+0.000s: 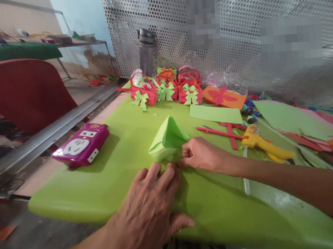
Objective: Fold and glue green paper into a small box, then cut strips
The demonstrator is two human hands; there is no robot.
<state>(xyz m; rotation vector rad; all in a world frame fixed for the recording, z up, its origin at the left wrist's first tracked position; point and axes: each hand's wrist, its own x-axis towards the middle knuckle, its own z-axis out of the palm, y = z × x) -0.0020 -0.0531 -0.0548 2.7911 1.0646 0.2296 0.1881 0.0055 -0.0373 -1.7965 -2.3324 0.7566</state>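
Observation:
A folded light green paper point(167, 137) stands in a peaked shape on the table, its upper flap raised. My right hand point(200, 154) is closed in a pinch at the paper's lower right corner. My left hand point(152, 200) lies palm down by the near edge of the paper, fingers stretched out and thumb spread to the right. Its fingertips are at the paper's base; whether they press on it I cannot tell. To the right of the paper are crossed red paper strips point(231, 135) and a yellow glue gun point(266, 144).
Several small red paper baskets point(144, 94) with green bows stand at the back, before a grey bottle point(146, 52). A purple power socket point(81, 145) sits left. A green paper strip point(215, 114) and orange paper point(227, 98) lie back right. A red chair point(26, 93) stands left.

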